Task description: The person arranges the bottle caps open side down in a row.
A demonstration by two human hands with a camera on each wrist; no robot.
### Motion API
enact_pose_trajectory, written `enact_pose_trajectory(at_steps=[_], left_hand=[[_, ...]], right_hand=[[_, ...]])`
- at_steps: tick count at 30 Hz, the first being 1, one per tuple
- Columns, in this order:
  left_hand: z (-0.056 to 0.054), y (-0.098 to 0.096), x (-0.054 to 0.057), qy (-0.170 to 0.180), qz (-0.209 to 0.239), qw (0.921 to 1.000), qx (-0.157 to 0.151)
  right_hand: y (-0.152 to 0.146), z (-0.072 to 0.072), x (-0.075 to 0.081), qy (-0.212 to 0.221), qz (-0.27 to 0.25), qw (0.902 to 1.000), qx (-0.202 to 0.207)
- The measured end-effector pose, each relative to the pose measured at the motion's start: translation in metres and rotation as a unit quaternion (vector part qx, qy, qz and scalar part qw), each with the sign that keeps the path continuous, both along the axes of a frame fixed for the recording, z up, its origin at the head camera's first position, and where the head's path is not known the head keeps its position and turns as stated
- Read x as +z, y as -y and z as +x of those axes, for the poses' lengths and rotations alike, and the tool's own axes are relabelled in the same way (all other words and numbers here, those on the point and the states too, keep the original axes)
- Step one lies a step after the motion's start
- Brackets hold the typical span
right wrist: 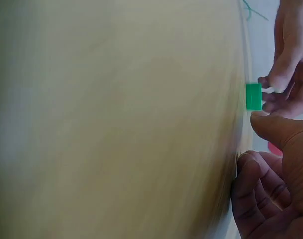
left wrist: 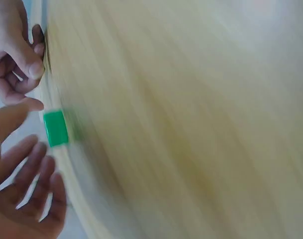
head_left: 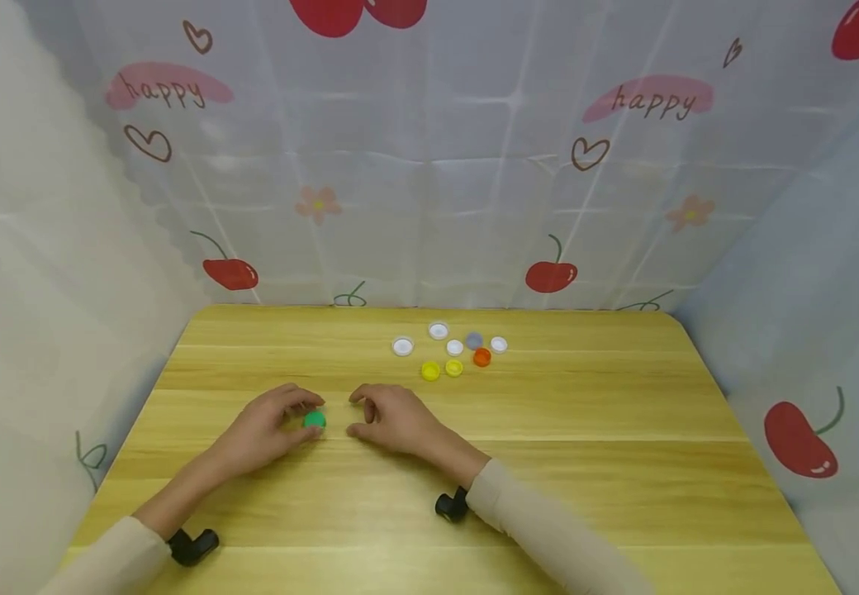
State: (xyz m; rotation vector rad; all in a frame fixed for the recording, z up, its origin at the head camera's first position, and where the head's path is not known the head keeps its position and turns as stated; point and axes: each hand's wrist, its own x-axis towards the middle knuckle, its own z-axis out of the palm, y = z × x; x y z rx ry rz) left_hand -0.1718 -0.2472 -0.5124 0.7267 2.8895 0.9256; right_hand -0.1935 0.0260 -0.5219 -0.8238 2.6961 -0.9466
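Observation:
A small green round cap [head_left: 315, 420] stands on the table, in the space between the thumb and fingers of my left hand [head_left: 273, 421]. My left hand's fingers are spread apart around it, and the thumb partly hides its near edge. In the left wrist view the green cap [left wrist: 55, 128] shows its side, with a gap to the fingers of my left hand [left wrist: 27, 184]. My right hand [head_left: 396, 420] is a short way to the right of the cap, its thumb and forefinger apart and nothing between them. In the right wrist view its other fingers [right wrist: 260, 184] curve loosely.
Several caps lie farther back: white ones [head_left: 403, 346], a grey one [head_left: 474, 340], an orange one [head_left: 481, 357] and yellow ones [head_left: 430, 371]. The wooden table [head_left: 586, 463] meets a printed curtain [head_left: 429, 231] at the back and sides. Black wrist devices [head_left: 193, 547] are on both wrists.

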Motion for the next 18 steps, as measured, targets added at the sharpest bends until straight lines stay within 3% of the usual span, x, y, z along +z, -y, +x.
enact_pose_trajectory(at_steps=[5,8,13,18], left_hand=[[-0.006,-0.032,0.001,-0.055,0.018,0.9982,0.018],[-0.011,-0.056,0.006,-0.057,0.033,0.9977,0.018],[-0.026,-0.101,0.011,-0.017,0.050,0.9986,0.000],[-0.048,-0.133,0.004,0.032,0.060,0.9976,-0.010]], right_hand=[[-0.043,-0.005,0.000,-0.003,-0.034,0.9989,-0.032],[-0.066,-0.010,0.001,-0.014,-0.048,0.9971,-0.057],[-0.095,-0.019,-0.001,-0.015,-0.072,0.9911,-0.111],[-0.109,-0.025,-0.007,-0.015,-0.083,0.9863,-0.142]])
